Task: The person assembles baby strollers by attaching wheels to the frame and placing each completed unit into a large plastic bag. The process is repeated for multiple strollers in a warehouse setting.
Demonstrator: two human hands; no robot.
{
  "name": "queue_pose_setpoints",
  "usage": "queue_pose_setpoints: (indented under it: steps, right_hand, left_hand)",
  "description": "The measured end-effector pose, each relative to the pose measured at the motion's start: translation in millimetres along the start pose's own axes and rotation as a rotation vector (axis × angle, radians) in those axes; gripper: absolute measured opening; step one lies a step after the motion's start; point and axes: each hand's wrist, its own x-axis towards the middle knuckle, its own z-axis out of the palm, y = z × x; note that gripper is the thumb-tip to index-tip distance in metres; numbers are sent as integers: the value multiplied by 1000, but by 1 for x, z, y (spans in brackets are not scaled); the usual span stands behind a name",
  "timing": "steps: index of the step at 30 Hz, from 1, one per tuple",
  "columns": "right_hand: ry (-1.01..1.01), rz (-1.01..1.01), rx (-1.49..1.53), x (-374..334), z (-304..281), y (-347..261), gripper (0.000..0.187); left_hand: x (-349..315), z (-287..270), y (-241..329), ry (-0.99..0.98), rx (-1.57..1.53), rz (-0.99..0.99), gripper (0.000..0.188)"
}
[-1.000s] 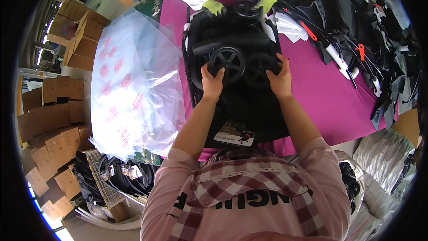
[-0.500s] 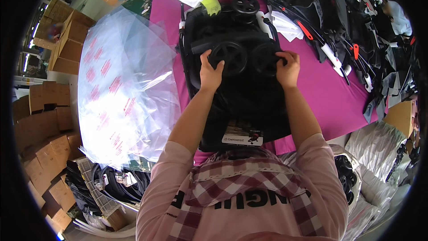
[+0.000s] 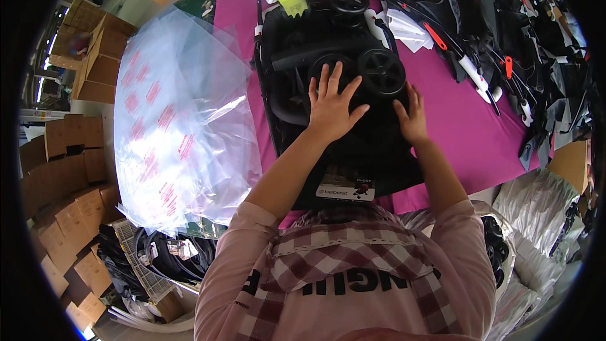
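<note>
A folded black stroller lies in front of me on a magenta cloth. My left hand is spread flat over one of its wheels, which is mostly hidden beneath the fingers. At the lower right edge of the neighbouring black wheel is my right hand, its thumb and fingers apart; whether it touches the wheel I cannot tell. A printed card sits on the stroller's near end. Across from me, a co-worker's yellow-green gloved hand rests at the stroller's far left corner.
Clear plastic bags with red print are spread on the left. More black stroller frames and fabric crowd the far right, beside white papers. Cardboard boxes are stacked at far left, and wrapped bundles lie at lower right.
My left hand has moved right and flattened over the left wheel; my right hand has slid down from the right wheel's side. The right wheel now sits more upright in view. The gloved hand shifted slightly.
</note>
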Motion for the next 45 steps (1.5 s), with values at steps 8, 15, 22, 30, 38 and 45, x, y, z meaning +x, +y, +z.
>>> queue_pose_setpoints:
  steps: [8, 15, 22, 30, 38, 45]
  right_hand:
    - [-64, -67, 31, -16, 92, -16, 89]
    - [32, 38, 250, 5, 94, -23, 80]
    - [23, -655, -417, 43, 50, -89, 68]
    - [-57, -492, 9, -6, 21, -78, 52]
    - [-337, -506, -207, -156, -14, -27, 55]
    - [-302, -368, -286, -100, -11, -33, 43]
  left_hand:
    - [-7, 12, -38, -195, 265, -51, 78]
    - [-18, -10, -59, -200, 252, -45, 77]
    - [-77, -47, -46, 42, 71, -160, 59]
    - [-172, -111, -40, -79, 1, -60, 68]
    - [-247, -63, -88, 0, 28, 41, 60]
    - [-184, -91, -98, -119, -93, -38, 36]
